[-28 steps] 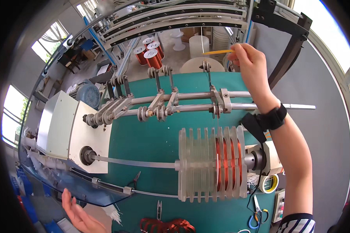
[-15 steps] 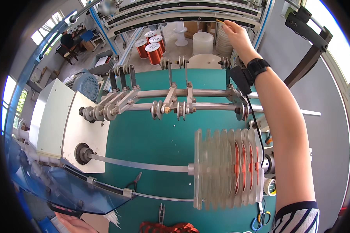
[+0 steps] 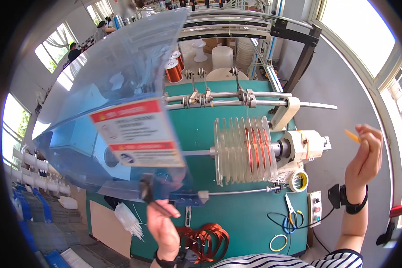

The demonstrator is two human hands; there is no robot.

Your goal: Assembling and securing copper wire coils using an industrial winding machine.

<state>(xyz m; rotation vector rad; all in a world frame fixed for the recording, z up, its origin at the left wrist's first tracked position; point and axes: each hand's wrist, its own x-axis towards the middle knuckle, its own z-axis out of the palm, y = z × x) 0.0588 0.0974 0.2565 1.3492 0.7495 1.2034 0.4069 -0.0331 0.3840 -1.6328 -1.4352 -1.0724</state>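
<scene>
My left hand is closed on the black handle of a see-through blue machine cover, which carries a red and white warning label. The cover hides the machine's left part. Raised at the right, away from the machine, my right hand pinches a small slim yellow piece; its kind is unclear. Between the hands sits a ribbed translucent winding former on a shaft, with orange-red copper wire wound in several of its grooves.
Guide pulleys sit on steel bars behind the former. On the green table lie finished copper coils, scissors, a tape roll and white ties. A button box stands at the right edge; wire spools stand behind.
My left hand has swung the blue cover from the lower left across the machine's left side. My right hand has come back from the far rail to the right side. The view has shifted.
</scene>
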